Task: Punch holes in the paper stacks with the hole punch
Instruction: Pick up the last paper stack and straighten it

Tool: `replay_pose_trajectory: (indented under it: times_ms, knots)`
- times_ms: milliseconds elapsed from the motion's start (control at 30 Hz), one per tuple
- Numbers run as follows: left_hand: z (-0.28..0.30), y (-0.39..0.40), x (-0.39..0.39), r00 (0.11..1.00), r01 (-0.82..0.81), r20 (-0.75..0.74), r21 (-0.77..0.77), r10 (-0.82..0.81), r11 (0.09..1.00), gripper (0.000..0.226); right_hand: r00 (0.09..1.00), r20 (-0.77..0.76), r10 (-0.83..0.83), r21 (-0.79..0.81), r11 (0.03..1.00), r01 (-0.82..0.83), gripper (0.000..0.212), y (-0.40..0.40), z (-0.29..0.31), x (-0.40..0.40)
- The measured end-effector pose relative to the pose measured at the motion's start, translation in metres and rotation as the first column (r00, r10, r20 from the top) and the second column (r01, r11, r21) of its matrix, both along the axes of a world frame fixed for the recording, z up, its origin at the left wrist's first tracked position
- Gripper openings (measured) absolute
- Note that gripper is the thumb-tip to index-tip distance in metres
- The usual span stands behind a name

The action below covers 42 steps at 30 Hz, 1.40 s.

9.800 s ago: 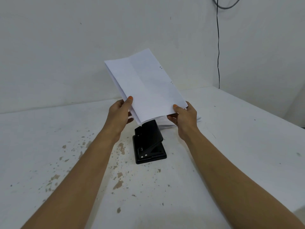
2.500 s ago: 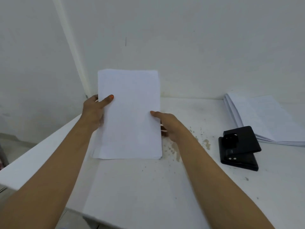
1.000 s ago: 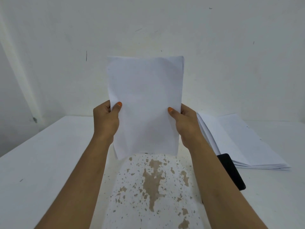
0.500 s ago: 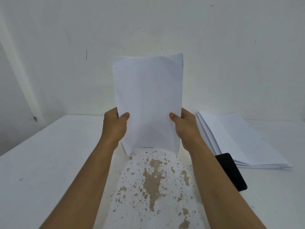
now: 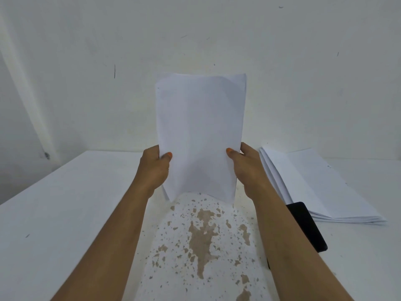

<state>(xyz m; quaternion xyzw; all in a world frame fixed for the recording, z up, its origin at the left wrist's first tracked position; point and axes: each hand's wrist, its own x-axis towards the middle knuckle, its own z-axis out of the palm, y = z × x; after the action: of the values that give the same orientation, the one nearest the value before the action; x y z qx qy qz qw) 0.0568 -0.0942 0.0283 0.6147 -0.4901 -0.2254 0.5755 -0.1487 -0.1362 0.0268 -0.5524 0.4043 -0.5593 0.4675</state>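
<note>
Soft, even, diffuse light; faint shadows, no glare; sharp overall with wide-angle bending at edges.

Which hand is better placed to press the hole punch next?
Probably the right hand: the hole punch lies beside the right forearm. The left hand could hold the paper stack.

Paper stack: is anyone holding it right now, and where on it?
Yes. The paper stack is held upright by both hands: left hand grips its lower left edge, right hand its lower right edge.
</note>
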Motion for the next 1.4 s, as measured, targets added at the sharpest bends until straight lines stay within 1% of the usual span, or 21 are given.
replay_pose_trajectory:
  times_ms: [33, 133, 233, 367, 467, 533, 567, 633, 667, 733, 800, 867, 933, 967, 1033, 1100, 1167, 1233, 1300, 1400]
  knots:
    - [0.000, -0.001, 0.001, 1.000, -0.008, 0.021, -0.001, 0.008, 1.000, 0.014, 1.000, -0.016, -0.008, -0.009, 1.000, 0.008, 0.017, -0.001, 0.000, 0.000]
    - [-0.003, -0.003, 0.002, 0.997, -0.062, 0.041, -0.010, 0.062, 0.998, 0.016, 0.998, -0.055, -0.022, -0.050, 0.999, 0.019, 0.016, -0.001, -0.001, 0.000]
    - [-0.004, -0.002, 0.002, 0.996, -0.084, -0.012, -0.026, 0.084, 0.996, 0.011, 0.998, -0.064, -0.018, -0.064, 0.998, 0.014, 0.017, 0.000, -0.001, -0.001]
    - [-0.002, -0.003, 0.003, 0.995, -0.053, -0.089, -0.044, 0.049, 0.998, 0.014, 0.997, -0.064, -0.041, -0.109, 0.993, 0.034, 0.015, 0.002, 0.001, -0.001]
    - [-0.002, -0.004, 0.001, 0.989, -0.089, -0.120, -0.039, 0.083, 0.995, 0.025, 0.997, -0.021, -0.073, -0.169, 0.983, 0.068, 0.015, 0.004, 0.004, -0.002]
    - [-0.003, -0.003, 0.002, 0.979, -0.128, -0.167, -0.074, 0.114, 0.989, 0.028, 0.997, 0.029, -0.071, -0.161, 0.984, 0.075, 0.010, 0.003, 0.005, -0.004]
    - [-0.002, -0.002, 0.003, 0.975, -0.132, -0.193, -0.097, 0.111, 0.987, 0.024, 0.997, 0.048, -0.059, -0.148, 0.987, 0.066, 0.007, 0.003, 0.006, -0.005]
    - [0.000, -0.001, 0.005, 0.971, -0.100, -0.228, -0.145, 0.065, 0.984, 0.011, 0.997, 0.077, -0.026, -0.126, 0.991, 0.036, 0.009, 0.004, 0.007, -0.006]
    - [0.002, 0.000, 0.004, 0.972, -0.081, -0.233, -0.171, 0.039, 0.982, 0.010, 0.996, 0.092, -0.014, -0.123, 0.992, 0.025, 0.010, 0.004, 0.008, -0.006]
    - [0.008, 0.002, 0.001, 0.974, -0.062, -0.227, -0.223, 0.010, 0.973, 0.018, 0.993, 0.118, -0.013, -0.135, 0.990, 0.029, 0.011, 0.005, 0.010, -0.007]
    - [0.012, 0.002, -0.001, 0.976, -0.064, -0.220, -0.281, 0.001, 0.958, 0.017, 0.990, 0.139, -0.020, -0.146, 0.988, 0.041, 0.015, 0.007, 0.013, -0.007]
    - [0.013, 0.002, -0.002, 0.977, -0.069, -0.211, -0.317, 0.000, 0.946, 0.008, 0.988, 0.151, -0.019, -0.138, 0.990, 0.040, 0.029, 0.008, 0.014, -0.007]
    - [0.011, 0.003, 0.000, 0.976, -0.078, -0.216, -0.312, 0.010, 0.947, 0.010, 0.990, 0.137, -0.023, -0.130, 0.991, 0.041, 0.039, 0.009, 0.014, -0.008]
    - [0.010, 0.003, 0.001, 0.975, -0.082, -0.224, -0.297, 0.014, 0.952, 0.011, 0.992, 0.125, -0.023, -0.127, 0.991, 0.039, 0.040, 0.009, 0.014, -0.008]
    - [0.010, 0.003, 0.003, 0.973, -0.083, -0.230, -0.276, 0.018, 0.958, 0.005, 0.992, 0.124, -0.019, -0.130, 0.991, 0.035, 0.037, 0.011, 0.016, -0.007]
    - [0.013, 0.005, 0.005, 0.973, -0.094, -0.228, -0.286, 0.027, 0.953, 0.011, 0.990, 0.140, -0.015, -0.157, 0.987, 0.037, 0.029, 0.011, 0.019, -0.006]
    - [0.017, 0.006, 0.007, 0.974, -0.076, -0.227, -0.315, 0.002, 0.946, 0.012, 0.988, 0.154, -0.018, -0.188, 0.981, 0.047, 0.022, 0.013, 0.023, -0.005]
    - [0.018, 0.007, 0.008, 0.973, -0.023, -0.224, -0.335, -0.056, 0.942, 0.019, 0.985, 0.171, -0.020, -0.188, 0.981, 0.053, 0.025, 0.013, 0.024, -0.004]
    - [0.017, 0.009, 0.007, 0.973, 0.030, -0.208, -0.322, -0.101, 0.946, 0.020, 0.986, 0.165, -0.017, -0.147, 0.988, 0.042, 0.033, 0.013, 0.019, -0.004]
    - [0.019, 0.010, 0.005, 0.983, 0.040, -0.160, -0.308, -0.093, 0.950, 0.017, 0.990, 0.134, -0.040, -0.060, 0.997, 0.048, 0.036, 0.011, 0.010, -0.003]
